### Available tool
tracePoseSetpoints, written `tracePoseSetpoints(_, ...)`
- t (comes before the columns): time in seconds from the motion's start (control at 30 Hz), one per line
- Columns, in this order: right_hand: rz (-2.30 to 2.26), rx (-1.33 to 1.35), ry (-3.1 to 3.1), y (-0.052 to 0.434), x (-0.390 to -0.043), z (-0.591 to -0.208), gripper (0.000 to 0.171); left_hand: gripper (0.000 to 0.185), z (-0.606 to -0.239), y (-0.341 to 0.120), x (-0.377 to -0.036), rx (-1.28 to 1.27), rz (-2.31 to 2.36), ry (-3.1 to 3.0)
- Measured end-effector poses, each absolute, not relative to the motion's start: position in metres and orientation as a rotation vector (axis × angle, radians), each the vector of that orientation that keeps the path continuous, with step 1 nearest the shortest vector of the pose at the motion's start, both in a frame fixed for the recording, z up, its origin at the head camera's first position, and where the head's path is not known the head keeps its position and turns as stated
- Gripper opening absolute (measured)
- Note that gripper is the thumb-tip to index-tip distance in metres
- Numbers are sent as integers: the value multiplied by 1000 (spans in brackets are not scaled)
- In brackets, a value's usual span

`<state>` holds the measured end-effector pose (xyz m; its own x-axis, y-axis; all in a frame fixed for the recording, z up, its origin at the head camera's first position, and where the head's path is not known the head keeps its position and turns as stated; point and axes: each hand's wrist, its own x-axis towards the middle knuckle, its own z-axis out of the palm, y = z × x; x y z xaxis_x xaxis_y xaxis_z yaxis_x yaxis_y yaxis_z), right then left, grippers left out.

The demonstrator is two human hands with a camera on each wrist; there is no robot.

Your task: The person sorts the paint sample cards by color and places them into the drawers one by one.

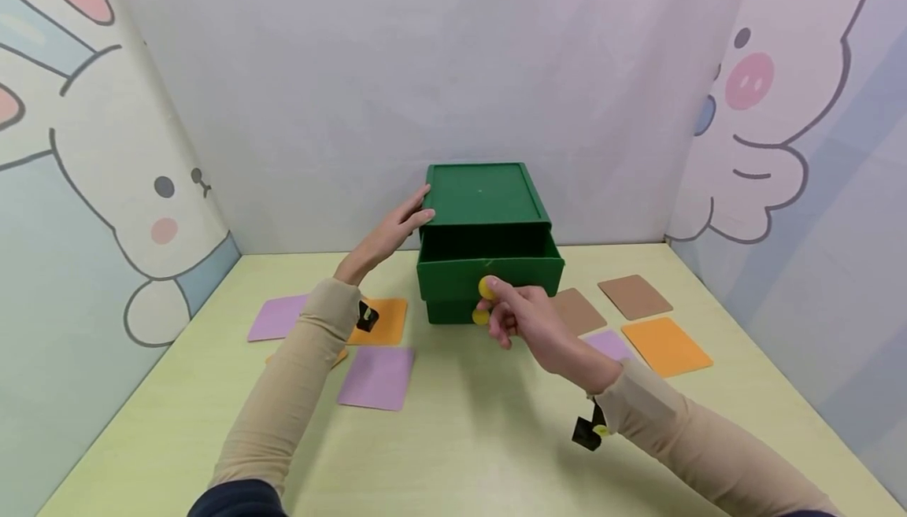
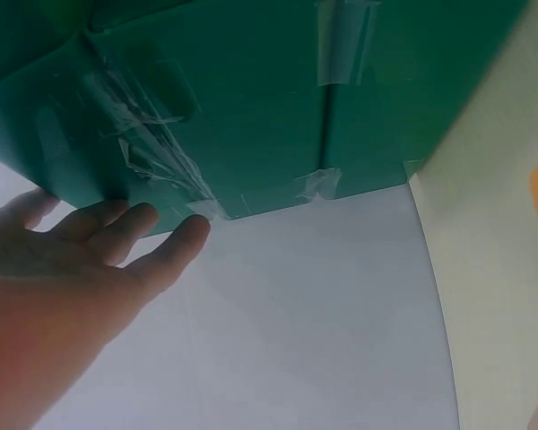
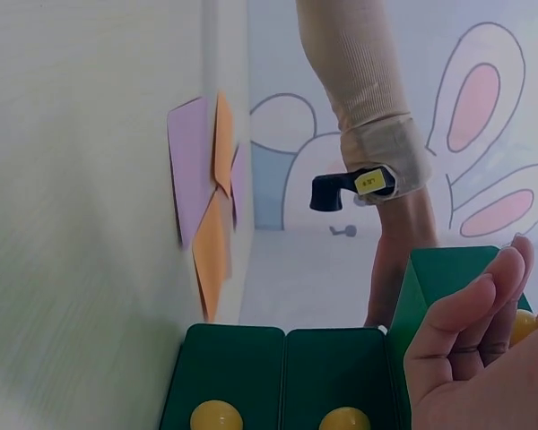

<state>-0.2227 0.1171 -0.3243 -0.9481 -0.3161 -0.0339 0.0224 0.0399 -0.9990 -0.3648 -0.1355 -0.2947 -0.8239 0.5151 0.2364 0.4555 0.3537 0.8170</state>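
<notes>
The green drawer box (image 1: 487,210) looks like smooth, faintly glossy plastic, patched with shiny clear tape (image 2: 161,152). Its yellow knobs (image 3: 217,416) are glossy. The desk (image 1: 453,422) is matt pale wood-look laminate; the coloured cards (image 1: 377,376) look matt.

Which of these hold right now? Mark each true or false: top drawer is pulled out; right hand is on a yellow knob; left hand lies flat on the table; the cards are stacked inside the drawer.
1. The top drawer is pulled out: true.
2. The right hand pinches a yellow knob: true.
3. The left hand lies flat on the table: false, its straight fingers press the green box.
4. The cards are inside the drawer: false, the cards lie on the table.
</notes>
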Motion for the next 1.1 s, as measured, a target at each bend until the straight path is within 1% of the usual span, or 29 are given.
tracePoseSetpoints(0.13,-1985,-313,2073,118,-219,-324,58,63,-295,-136,-365,893,1495,2541)
tracePoseSetpoints(0.33,-1962,-343,2073,120,-215,-325,66,64,-296,-136,-367,901,1498,2546)
tracePoseSetpoints(0.53,-1948,-365,2062,123,-211,-325,56,62,-296,-136,-369,902,1483,2550)
tracePoseSetpoints(0.63,-1940,-366,2060,124,-209,-325,56,61,-294,-136,-368,900,1481,2542)
tracePoseSetpoints(0.9,-1918,-396,2057,128,-205,-325,55,62,-272,-132,-343,932,1467,2516)
tracePoseSetpoints(1.1,-1884,-390,2054,129,-200,-323,56,62,-291,-136,-363,932,1487,2544)
